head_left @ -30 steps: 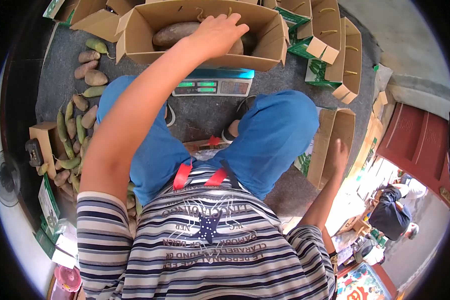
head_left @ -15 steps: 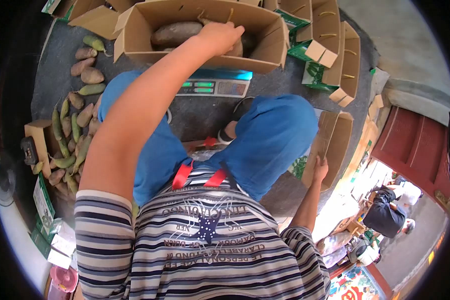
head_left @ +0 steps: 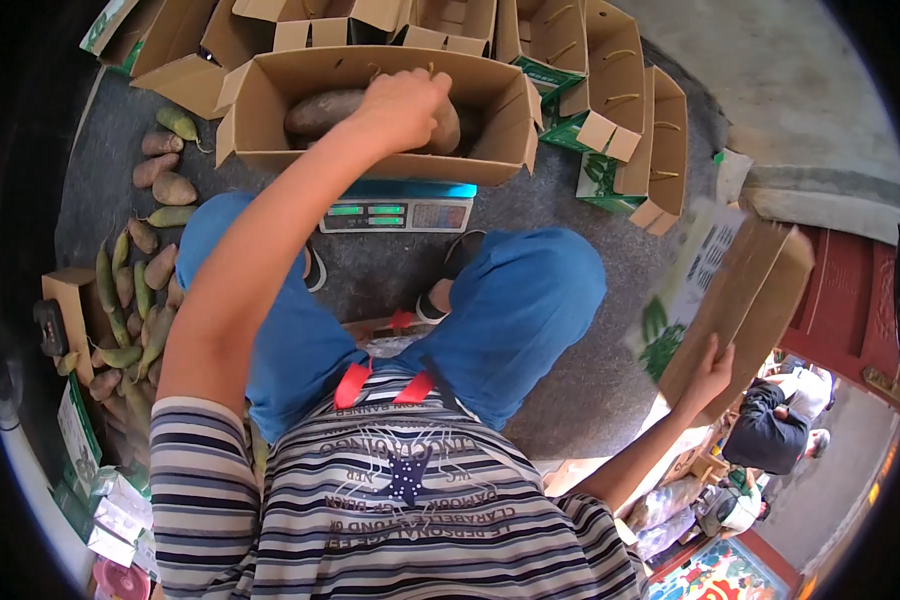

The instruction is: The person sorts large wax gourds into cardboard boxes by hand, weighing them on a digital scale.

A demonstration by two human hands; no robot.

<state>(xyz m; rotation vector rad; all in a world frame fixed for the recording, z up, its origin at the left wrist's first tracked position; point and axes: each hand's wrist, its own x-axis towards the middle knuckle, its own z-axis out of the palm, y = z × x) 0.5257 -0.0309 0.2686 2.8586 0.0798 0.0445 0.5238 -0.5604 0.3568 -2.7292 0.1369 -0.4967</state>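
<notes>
One box (head_left: 748,292) hangs gripped in my right hand (head_left: 707,375); vegetables (head_left: 320,113) beneath my curled left hand (head_left: 406,108), hold unclear; I'd keep steady.

Ahead of the knees (head_left: 562,285), an open box (head_left: 460,168) sits on a scale (head_left: 395,215) with root vegetables (head_left: 322,112) and the left grip (head_left: 407,108) inside, loose produce (head_left: 160,268) lies on the floor (head_left: 530,208) to the left, and cartons (head_left: 610,136) stand beyond and right of it (another carton (head_left: 745,290), in the right grip (head_left: 708,375), is right of the knees).
</notes>
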